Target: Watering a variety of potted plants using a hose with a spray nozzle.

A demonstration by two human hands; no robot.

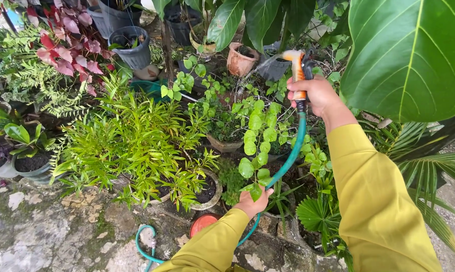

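Observation:
My right hand [315, 94] grips the orange and grey spray nozzle [296, 64], held out over the potted plants, and water sprays from its tip to the left. A teal garden hose [294, 153] runs down from the nozzle through my left hand [252, 203], which holds it lower down near a leafy green plant [260, 136]. The hose then loops on the stone ground [146, 247]. Both arms wear yellow sleeves.
Potted plants crowd the area: a bushy green plant [132, 141], red-leaved plant [69, 45], terracotta pot [240, 60], dark plastic pots [132, 48], a small palm [318, 214]. Huge green leaf [409, 55] hangs at right. An orange saucer [203, 223] lies by a stone ledge.

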